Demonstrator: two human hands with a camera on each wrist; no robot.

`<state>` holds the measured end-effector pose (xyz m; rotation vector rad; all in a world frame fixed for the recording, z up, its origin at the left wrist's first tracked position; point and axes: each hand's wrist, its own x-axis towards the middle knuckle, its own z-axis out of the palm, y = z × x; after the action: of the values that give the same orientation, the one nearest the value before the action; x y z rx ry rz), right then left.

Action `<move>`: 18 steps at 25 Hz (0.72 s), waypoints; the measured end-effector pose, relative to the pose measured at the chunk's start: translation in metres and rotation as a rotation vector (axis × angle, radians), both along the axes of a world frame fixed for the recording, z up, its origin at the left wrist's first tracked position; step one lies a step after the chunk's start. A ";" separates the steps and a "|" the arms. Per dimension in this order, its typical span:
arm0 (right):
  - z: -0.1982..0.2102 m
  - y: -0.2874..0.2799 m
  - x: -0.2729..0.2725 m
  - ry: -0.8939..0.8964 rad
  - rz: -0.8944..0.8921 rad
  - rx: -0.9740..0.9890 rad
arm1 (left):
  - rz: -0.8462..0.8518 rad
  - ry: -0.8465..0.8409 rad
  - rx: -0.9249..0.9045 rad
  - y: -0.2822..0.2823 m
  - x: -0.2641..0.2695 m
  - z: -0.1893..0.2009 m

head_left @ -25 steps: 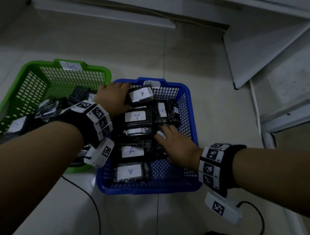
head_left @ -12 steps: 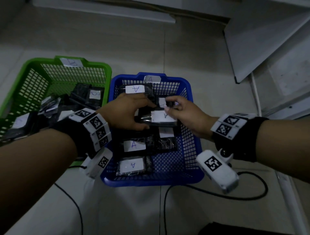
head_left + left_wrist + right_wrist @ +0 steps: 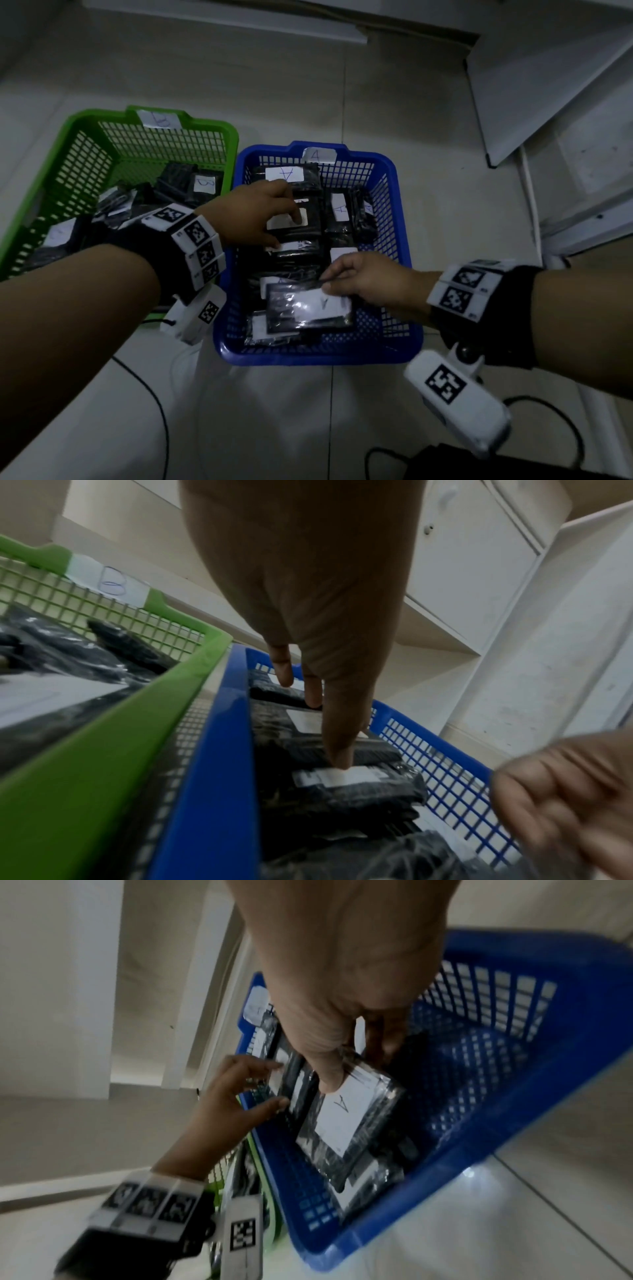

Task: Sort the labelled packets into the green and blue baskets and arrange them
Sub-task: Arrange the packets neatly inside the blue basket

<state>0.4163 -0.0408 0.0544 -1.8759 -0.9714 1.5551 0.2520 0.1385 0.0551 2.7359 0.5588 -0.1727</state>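
The blue basket (image 3: 308, 356) tagged A sits at centre, with several black packets with white A labels lying in rows inside. My right hand (image 3: 325, 284) pinches one A packet (image 3: 308, 308) by its edge and holds it tilted just above the basket's near end; the right wrist view shows the thumb on the label of this packet (image 3: 346, 1118). My left hand (image 3: 286, 233) reaches into the middle of the basket and spans another packet (image 3: 313, 222), fingers on its far edge and thumb on its near edge. The green basket (image 3: 85, 116) tagged B, on the left, holds a loose pile of packets.
Both baskets stand side by side, touching, on a pale tiled floor. Black cables (image 3: 161, 411) trail on the floor in front of them. A white cupboard (image 3: 548, 85) stands at the back right, and a dark object (image 3: 513, 469) lies at the bottom right.
My right hand has drawn back from the basket's middle to its near end, carrying the A packet. The left hand stays over the middle row.
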 end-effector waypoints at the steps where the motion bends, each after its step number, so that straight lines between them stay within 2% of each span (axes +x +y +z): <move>1: -0.003 -0.001 -0.009 -0.033 0.024 0.012 | 0.017 0.002 0.012 0.000 -0.001 0.001; 5: -0.010 -0.010 -0.029 -0.194 0.109 0.063 | 0.160 0.017 0.102 -0.003 -0.006 0.000; 8: -0.009 -0.007 -0.023 -0.208 0.132 0.010 | 0.187 0.114 0.135 -0.001 -0.008 -0.003; 9: -0.007 -0.001 -0.019 -0.274 0.133 0.012 | 0.170 0.137 0.135 0.000 -0.009 -0.005; 11: -0.004 0.019 -0.010 -0.525 0.095 0.079 | 0.160 0.155 0.115 0.001 -0.011 -0.009; 12: -0.001 0.032 -0.006 -0.539 0.016 0.120 | 0.158 0.151 0.113 0.000 -0.012 -0.011; 15: 0.007 0.069 0.001 -0.262 -0.170 0.161 | 0.111 0.099 0.120 -0.002 -0.012 -0.011; 16: 0.010 0.077 0.003 -0.232 -0.169 0.163 | 0.083 0.059 0.111 -0.003 -0.012 -0.009; 18: 0.016 0.083 0.007 -0.241 -0.058 0.163 | 0.020 -0.066 0.074 -0.007 -0.012 -0.006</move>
<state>0.4229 0.0424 0.0706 -1.9863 -1.1014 1.1974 0.2402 0.1312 0.0492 2.7953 0.5847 -0.0579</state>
